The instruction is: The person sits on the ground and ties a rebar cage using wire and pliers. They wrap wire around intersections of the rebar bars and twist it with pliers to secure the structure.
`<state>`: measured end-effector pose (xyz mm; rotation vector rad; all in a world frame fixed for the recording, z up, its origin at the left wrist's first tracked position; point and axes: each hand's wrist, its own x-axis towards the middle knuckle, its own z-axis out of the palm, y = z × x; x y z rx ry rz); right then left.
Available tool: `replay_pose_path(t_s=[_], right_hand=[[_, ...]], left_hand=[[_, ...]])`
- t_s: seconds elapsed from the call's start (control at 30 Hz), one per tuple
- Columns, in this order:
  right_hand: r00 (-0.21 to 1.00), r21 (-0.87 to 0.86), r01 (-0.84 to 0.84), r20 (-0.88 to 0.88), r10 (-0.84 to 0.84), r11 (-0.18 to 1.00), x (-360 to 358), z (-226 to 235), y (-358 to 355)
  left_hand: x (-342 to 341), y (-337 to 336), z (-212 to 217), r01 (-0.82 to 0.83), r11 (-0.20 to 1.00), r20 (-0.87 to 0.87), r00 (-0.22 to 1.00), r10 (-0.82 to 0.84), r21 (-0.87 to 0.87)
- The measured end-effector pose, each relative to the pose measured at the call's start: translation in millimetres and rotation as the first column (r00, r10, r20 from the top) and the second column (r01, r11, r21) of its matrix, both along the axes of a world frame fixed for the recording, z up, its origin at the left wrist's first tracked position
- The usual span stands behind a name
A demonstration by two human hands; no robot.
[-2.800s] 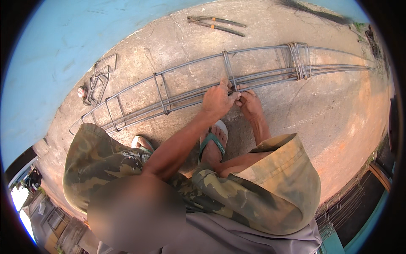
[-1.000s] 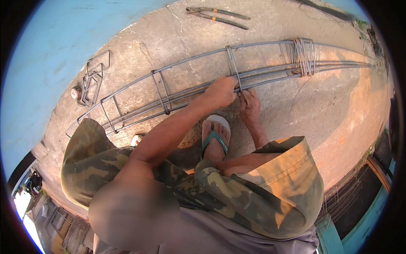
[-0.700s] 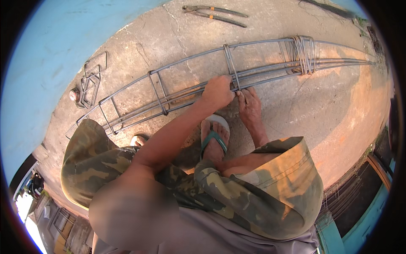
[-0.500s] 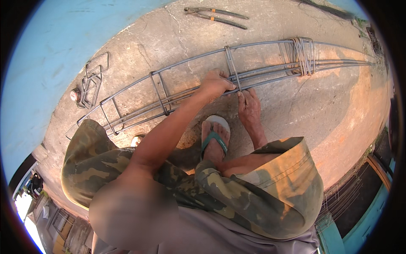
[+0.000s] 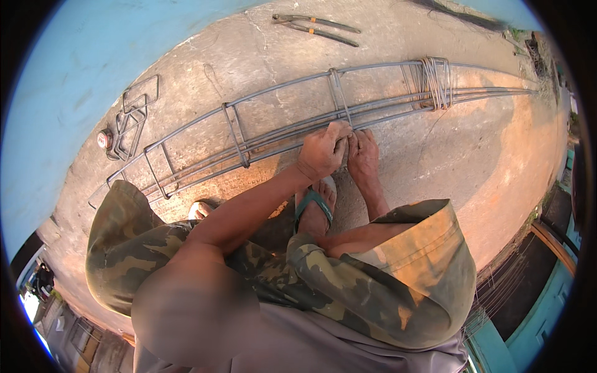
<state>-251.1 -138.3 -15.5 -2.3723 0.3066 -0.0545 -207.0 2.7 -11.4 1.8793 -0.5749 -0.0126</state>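
Note:
A long reinforcing-bar cage [image 5: 280, 86] of dark steel lies across the ground in front of me, with rectangular stirrups along it. My left hand [image 5: 324, 151] is closed, thumb and fingers pinched together at the near lower corner of the middle stirrup [image 5: 340, 97]. Right beside it, my right hand [image 5: 364, 155] pinches at the same corner, its fingertips almost touching the left hand's. Whatever is between the fingers is too small or hidden to make out. A bundle of looped wire [image 5: 438, 84] hangs around the cage farther right.
Pincers [image 5: 283, 19] with orange bands lie beyond the cage. Several loose bent stirrups [image 5: 129, 127] lie at the left, by a small round red-and-white object [image 5: 104, 139]. A blue surface [image 5: 62, 93] borders the ground there. My sandalled foot [image 5: 315, 211] is just below my hands.
My left hand has come off the cage's inner bars and moved nearer, closing in beside my right hand at the stirrup corner. The right hand stays nearly in place; the view has shifted slightly.

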Motion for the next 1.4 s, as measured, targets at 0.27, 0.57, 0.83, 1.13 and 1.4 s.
replay_pose_path(t_s=[0.27, 0.57, 0.83, 1.13, 1.4], right_hand=[[0.998, 0.000, 0.015, 0.056, -0.015, 1.000, 1.2, 25.2, 11.8], [0.989, -0.201, -0.023, 0.141, 0.052, 0.979, -2.4, 12.5, 3.3], [0.981, 0.101, 0.191, 0.016, -0.194, 0.976, -13.6, 10.1, 12.0], [0.961, -0.321, -0.273, -0.044, 0.274, 0.907, 31.4, 74.4, -15.3], [0.850, -0.314, -0.389, -0.485, 0.206, 0.866, 6.6, 57.0, -27.0]], left_hand=[[1.9, 18.2, -6.0, 0.130, 0.991, 0.120, 0.984, -0.132, 0.029], [51.5, 6.8, 7.2, 0.095, 0.987, -0.741, 0.653, -0.158, -0.126], [71.7, 4.2, -9.6, 0.374, 0.921, -0.734, 0.595, -0.328, -0.108], [57.7, -1.7, -5.5, 0.325, 0.945, -0.584, 0.773, -0.248, 0.030], [53.6, -4.6, -9.8, 0.312, 0.949, -0.572, 0.788, -0.227, 0.053]])
